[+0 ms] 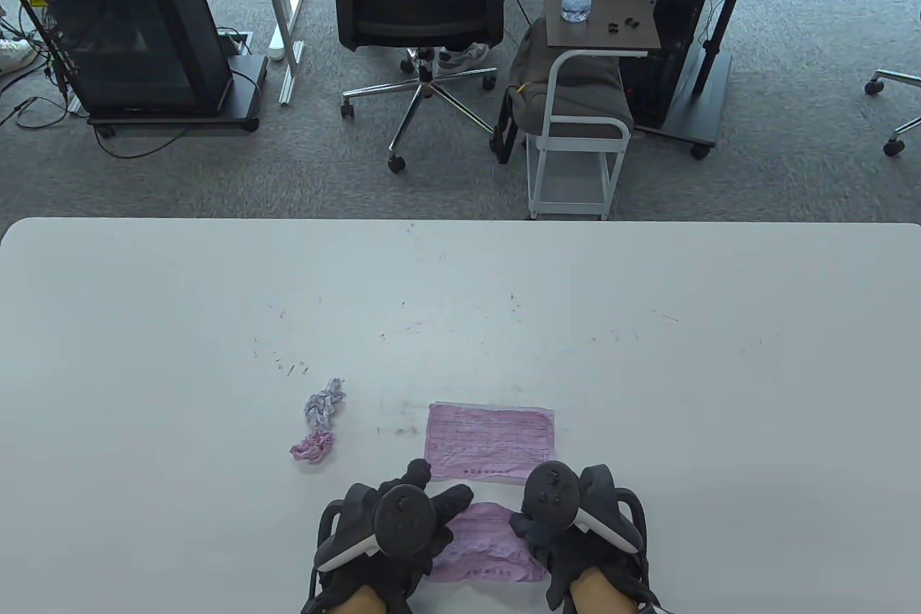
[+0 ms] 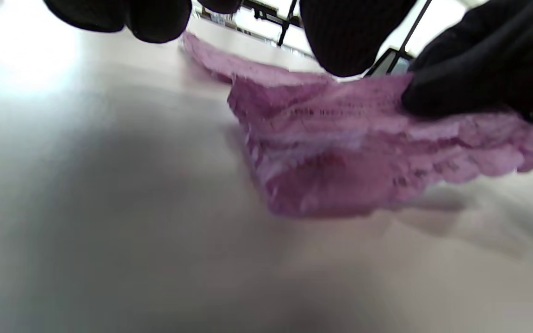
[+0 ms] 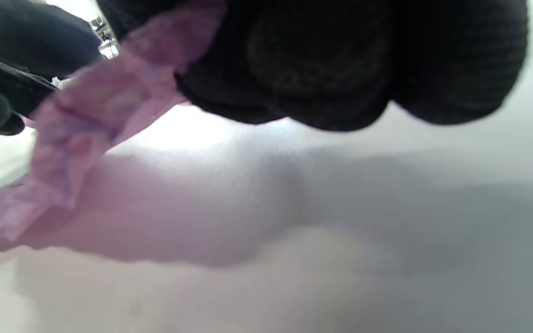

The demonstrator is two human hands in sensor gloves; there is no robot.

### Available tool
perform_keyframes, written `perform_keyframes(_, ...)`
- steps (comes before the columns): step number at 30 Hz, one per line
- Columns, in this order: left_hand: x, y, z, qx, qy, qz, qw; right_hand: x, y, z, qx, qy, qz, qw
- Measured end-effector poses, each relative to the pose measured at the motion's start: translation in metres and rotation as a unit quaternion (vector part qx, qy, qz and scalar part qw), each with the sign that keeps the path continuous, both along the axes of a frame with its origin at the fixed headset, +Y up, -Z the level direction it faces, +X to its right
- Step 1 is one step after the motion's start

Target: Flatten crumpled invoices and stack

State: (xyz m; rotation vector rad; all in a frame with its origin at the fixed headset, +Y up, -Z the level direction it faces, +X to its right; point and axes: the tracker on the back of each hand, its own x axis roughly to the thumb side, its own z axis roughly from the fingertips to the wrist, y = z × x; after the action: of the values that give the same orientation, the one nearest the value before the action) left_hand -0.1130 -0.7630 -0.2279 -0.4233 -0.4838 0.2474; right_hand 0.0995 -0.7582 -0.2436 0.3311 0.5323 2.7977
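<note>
Hands: both down at the near edge of the counter (image 1: pixel 144 326), working one pink slip between them.
Pink slip (image 1: pixel 483 551): half opened and wrinkled, long axis running left to right, spanning the gap from one hand to the other.
Left hand (image 1: pixel 403 524): at the slip's left end, fingers reaching over its top edge; from the wrist cameras I can't tell whether they pinch or only press.
Right hand (image 1: pixel 575 520): curled fingers grip the right end, and the right wrist view shows paper tucked up under the fingertips (image 3: pixel 340 69).
Flat sheet (image 1: pixel 491 443): smoothed out, lying just beyond the hands, touching or nearly touching the slip's far edge, long axis also left to right.
Key relation: the stack spot is straight ahead of both hands, a touch nearer the right one, so I'd expect a short push forward once the slip is flat.
Crumpled balls (image 1: pixel 321 420): two wads, one bluish, one pink, off to the left and nearer the left hand.
Views: the table view shows the layout; the left wrist view shows the slip (image 2: pixel 340 152) bulging up off the counter, creases far from gone.
</note>
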Motion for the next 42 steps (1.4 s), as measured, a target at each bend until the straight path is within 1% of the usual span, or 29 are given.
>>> perform_keyframes(2, 0.005, -0.009, -0.001, -0.034, -0.008, -0.044, 0.998, -0.003, -0.002, 0.001, -0.004, 0.008, 0.017, 1.0)
perform_keyframes(3, 0.007, -0.012, -0.001, -0.047, -0.007, -0.054, 0.997, -0.004, -0.002, 0.001, 0.0, 0.011, 0.027, 1.0)
perform_keyframes(5, 0.01, -0.018, -0.001, -0.07, -0.008, -0.084, 0.994, -0.005, -0.002, 0.001, 0.008, 0.012, 0.045, 0.999)
perform_keyframes(7, 0.009, -0.021, -0.001, -0.085, -0.008, -0.104, 0.991, -0.004, -0.004, 0.001, 0.003, 0.003, 0.047, 0.999)
perform_keyframes(9, 0.006, -0.022, -0.001, -0.093, 0.012, -0.098, 0.991, -0.001, -0.006, 0.0, -0.005, -0.007, 0.049, 0.999)
perform_keyframes(13, -0.002, -0.027, -0.002, -0.127, 0.04, -0.094, 0.987, 0.004, -0.006, 0.0, -0.007, -0.024, 0.041, 0.999)
perform_keyframes(18, -0.003, -0.03, -0.003, -0.16, 0.033, -0.107, 0.981, 0.016, -0.006, -0.001, -0.021, -0.053, 0.033, 0.998)
perform_keyframes(23, -0.004, -0.031, -0.004, -0.171, 0.036, -0.101, 0.979, 0.032, -0.008, -0.003, -0.045, -0.093, -0.001, 0.995)
perform_keyframes(26, -0.004, -0.031, -0.004, -0.168, 0.034, -0.098, 0.98, 0.038, -0.008, -0.002, -0.06, -0.105, -0.015, 0.993)
perform_keyframes(28, -0.005, -0.032, -0.004, -0.168, 0.034, -0.092, 0.981, 0.043, -0.006, -0.002, -0.05, -0.12, -0.005, 0.992)
perform_keyframes(29, -0.005, -0.031, -0.005, -0.168, 0.033, -0.09, 0.981, 0.047, -0.003, -0.002, -0.032, -0.132, 0.005, 0.991)
perform_keyframes(31, -0.006, -0.031, -0.005, -0.169, 0.032, -0.087, 0.981, 0.051, 0.004, -0.001, 0.0, -0.137, -0.012, 0.99)
perform_keyframes(33, -0.006, -0.032, -0.005, -0.172, 0.032, -0.084, 0.981, 0.048, 0.014, 0.002, 0.026, -0.109, -0.071, 0.991)
perform_keyframes(34, -0.006, -0.032, -0.006, -0.173, 0.032, -0.085, 0.981, 0.043, 0.019, 0.003, 0.039, -0.078, -0.107, 0.99)
perform_keyframes(36, -0.006, -0.031, -0.006, -0.176, 0.033, -0.086, 0.98, 0.021, 0.026, 0.008, 0.055, 0.019, -0.16, 0.985)
perform_keyframes(37, -0.006, -0.031, -0.006, -0.177, 0.032, -0.088, 0.98, 0.008, 0.028, 0.011, 0.053, 0.069, -0.165, 0.982)
perform_keyframes(38, -0.006, -0.031, -0.006, -0.177, 0.031, -0.088, 0.98, 0.002, 0.028, 0.012, 0.049, 0.088, -0.163, 0.982)
perform_keyframes(39, -0.006, -0.031, -0.006, -0.178, 0.031, -0.089, 0.98, -0.013, 0.027, 0.017, 0.039, 0.131, -0.151, 0.979)
perform_keyframes(42, -0.007, -0.031, -0.006, -0.179, 0.031, -0.088, 0.979, -0.049, 0.015, 0.028, 0.014, 0.23, -0.084, 0.97)
